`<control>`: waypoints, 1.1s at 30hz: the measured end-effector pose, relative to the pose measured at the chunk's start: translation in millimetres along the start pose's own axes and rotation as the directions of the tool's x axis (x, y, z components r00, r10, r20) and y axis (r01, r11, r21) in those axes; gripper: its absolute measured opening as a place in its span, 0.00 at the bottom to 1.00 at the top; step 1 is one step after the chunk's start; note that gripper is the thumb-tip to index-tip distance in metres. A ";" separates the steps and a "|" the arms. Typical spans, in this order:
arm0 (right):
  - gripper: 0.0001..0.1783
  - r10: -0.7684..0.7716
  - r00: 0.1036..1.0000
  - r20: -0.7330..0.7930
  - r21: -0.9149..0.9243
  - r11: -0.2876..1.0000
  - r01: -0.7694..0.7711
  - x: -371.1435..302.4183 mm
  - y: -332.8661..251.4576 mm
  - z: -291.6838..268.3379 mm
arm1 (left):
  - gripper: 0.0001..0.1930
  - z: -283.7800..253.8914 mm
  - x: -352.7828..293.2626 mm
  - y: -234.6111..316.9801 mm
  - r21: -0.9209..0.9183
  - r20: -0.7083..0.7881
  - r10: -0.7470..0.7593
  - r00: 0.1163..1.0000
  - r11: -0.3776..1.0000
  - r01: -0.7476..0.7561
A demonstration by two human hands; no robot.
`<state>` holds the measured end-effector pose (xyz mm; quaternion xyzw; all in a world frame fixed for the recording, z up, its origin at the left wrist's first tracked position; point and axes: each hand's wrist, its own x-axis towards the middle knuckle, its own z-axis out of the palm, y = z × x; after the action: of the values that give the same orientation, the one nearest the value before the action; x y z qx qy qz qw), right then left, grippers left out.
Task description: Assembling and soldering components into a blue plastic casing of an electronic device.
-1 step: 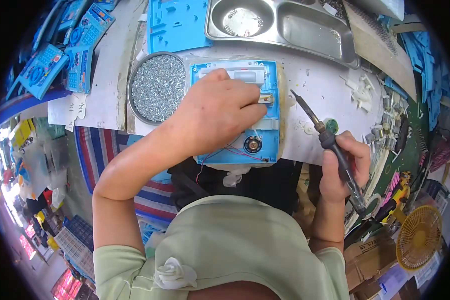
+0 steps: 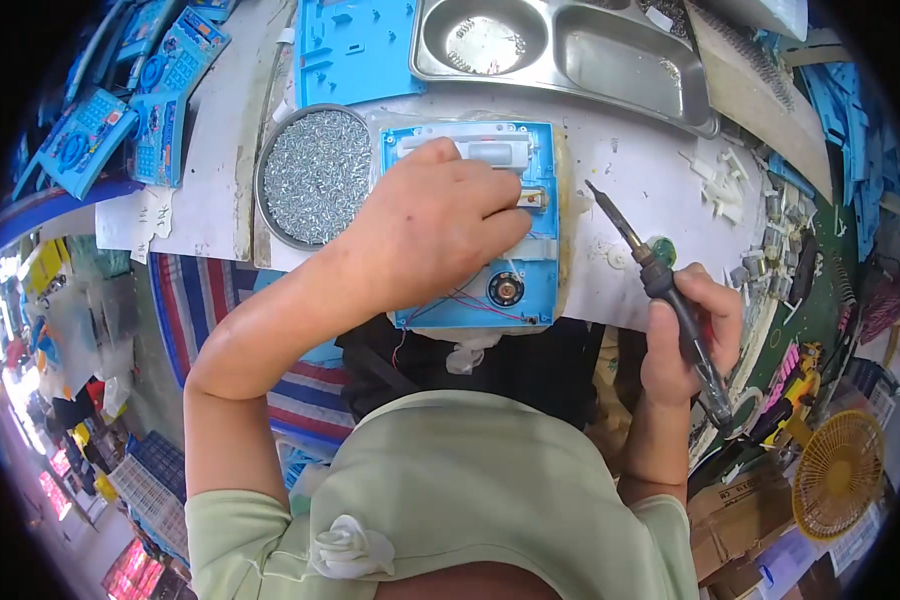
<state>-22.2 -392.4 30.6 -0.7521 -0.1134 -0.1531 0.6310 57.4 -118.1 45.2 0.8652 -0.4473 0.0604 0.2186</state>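
At frame centre the left hand curls over a rectangular blue plastic casing — whether it pinches anything is hidden. At centre right, the right hand grips a black-handled soldering iron.

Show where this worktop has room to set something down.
Mostly bare: the patch between the blue casing, metal tray and white plastic parts (soldering iron over its near side); and the left strip between the printed panels and round dish. Crowded: around the metal parts at right, and the casing under the left hand.
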 end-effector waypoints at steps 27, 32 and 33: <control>0.28 0.077 0.988 0.132 0.078 0.993 -0.088 62.1 6.1 107.9 | 0.03 12.7 -25.1 18.2 -0.844 0.052 -0.787 0.615 0.295 0.448; 0.28 0.049 0.995 0.086 -0.018 0.999 -0.048 56.3 7.4 111.1 | 0.02 17.7 -24.9 7.9 -0.571 -0.326 -0.569 0.755 0.755 0.322; 0.28 0.058 0.995 0.077 -0.023 0.998 -0.056 53.8 6.8 111.7 | 0.02 16.0 -23.7 12.3 -0.621 -0.290 -0.632 0.719 0.695 0.361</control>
<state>39.9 -284.9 26.9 -0.7668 -0.1149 -0.1068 0.6224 32.1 -113.5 27.7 0.8176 -0.1161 0.0864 0.5573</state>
